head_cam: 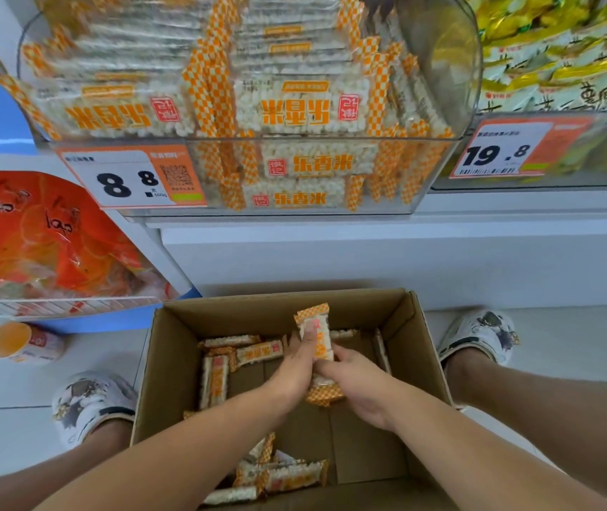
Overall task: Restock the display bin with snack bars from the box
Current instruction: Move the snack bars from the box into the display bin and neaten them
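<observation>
An open cardboard box (pixel 169 363) stands on the floor between my feet. Loose snack bars (pixel 217 378) in orange-checked wrappers lie along its bottom, with more bars (pixel 287 477) near its front wall. Over the box, my left hand (pixel 296 366) and my right hand (pixel 359 385) both grip a small upright stack of snack bars (pixel 318 333), thumbs on its front. Above, the clear display bin (pixel 453 68) is packed with rows of the same bars.
A price tag reading 8.8 (pixel 128 180) hangs on the bin's front. A neighbouring bin (pixel 560 60) at the right holds yellow packets. Orange bags (pixel 44 234) fill a wire rack at the left, and a bottle (pixel 14 341) lies on the floor.
</observation>
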